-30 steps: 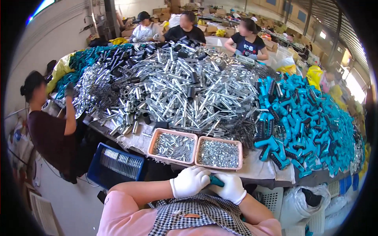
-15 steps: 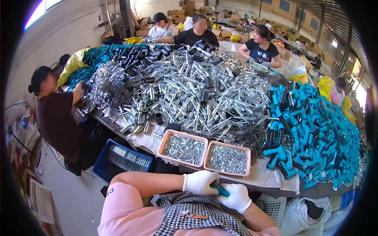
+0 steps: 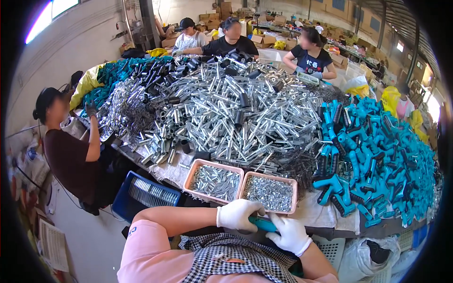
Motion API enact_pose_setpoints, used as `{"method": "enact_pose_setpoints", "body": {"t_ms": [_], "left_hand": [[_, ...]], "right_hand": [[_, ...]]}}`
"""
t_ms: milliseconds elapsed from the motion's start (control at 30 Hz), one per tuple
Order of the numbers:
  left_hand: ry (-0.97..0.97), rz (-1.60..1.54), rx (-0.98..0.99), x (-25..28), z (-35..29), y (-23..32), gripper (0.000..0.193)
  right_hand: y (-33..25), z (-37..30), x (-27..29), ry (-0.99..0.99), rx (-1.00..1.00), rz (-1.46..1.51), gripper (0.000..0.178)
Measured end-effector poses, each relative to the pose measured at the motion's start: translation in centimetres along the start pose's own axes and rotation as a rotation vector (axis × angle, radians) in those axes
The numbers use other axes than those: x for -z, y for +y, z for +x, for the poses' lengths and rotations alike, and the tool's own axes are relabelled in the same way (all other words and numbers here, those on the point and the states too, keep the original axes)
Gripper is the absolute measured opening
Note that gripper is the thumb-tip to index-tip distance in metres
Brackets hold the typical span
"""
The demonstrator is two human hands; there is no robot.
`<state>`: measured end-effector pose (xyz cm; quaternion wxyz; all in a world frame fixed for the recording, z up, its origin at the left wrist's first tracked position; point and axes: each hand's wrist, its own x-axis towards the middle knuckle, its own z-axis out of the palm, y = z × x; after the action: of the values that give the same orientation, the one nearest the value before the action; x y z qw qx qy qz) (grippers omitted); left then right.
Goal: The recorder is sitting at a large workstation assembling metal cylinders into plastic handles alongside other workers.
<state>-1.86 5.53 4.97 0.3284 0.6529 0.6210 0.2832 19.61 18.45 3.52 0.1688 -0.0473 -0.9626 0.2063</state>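
My left hand (image 3: pixel 239 217), in a white glove, is closed around one end of a teal plastic handle (image 3: pixel 264 224). At its other end, my right hand (image 3: pixel 290 234), also gloved, holds it between thumb and fingers. Both hands are low in front of my checked apron (image 3: pixel 226 257), just on my side of two pink trays. Small metal pins fill the left tray (image 3: pixel 189 187), and tiny metal pieces fill the right tray (image 3: pixel 296 200). The far side of the handle is hidden by my gloves.
A large heap of metal tubes (image 3: pixel 226 118) covers the table beyond the trays. Teal and black plastic handles (image 3: pixel 377 160) are piled at the right. A blue crate (image 3: pixel 137 207) stands at lower left. Co-workers (image 3: pixel 66 137) sit around the table.
My hands have risen slightly, and the right fingers have straightened from a tighter curl. More of the teal handle shows. The co-worker at the left has raised a gloved hand.
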Motion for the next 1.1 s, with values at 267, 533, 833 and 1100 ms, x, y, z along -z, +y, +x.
{"method": "enact_pose_setpoints", "body": {"t_ms": [267, 533, 833, 1100], "left_hand": [[0.21, 0.121, -0.313, 2.6, 4.6, -2.8, 0.051], [-0.154, 0.871, 0.187, 0.8, 7.7, -6.1, 0.016], [0.159, 0.591, 0.06, 0.3, 7.0, -8.0, 0.025], [0.508, 0.263, -0.314, 0.5, 5.2, -5.8, 0.011]], "right_hand": [[1.1, -1.7, 1.0, -0.152, -0.316, 0.19, 0.047], [2.1, -2.6, 1.2, -0.111, -0.269, 0.234, 0.051], [2.0, -2.7, 0.4, -0.074, -0.342, 0.223, 0.049], [1.3, -2.4, 0.0, 0.013, -0.346, 0.067, 0.047]]}}
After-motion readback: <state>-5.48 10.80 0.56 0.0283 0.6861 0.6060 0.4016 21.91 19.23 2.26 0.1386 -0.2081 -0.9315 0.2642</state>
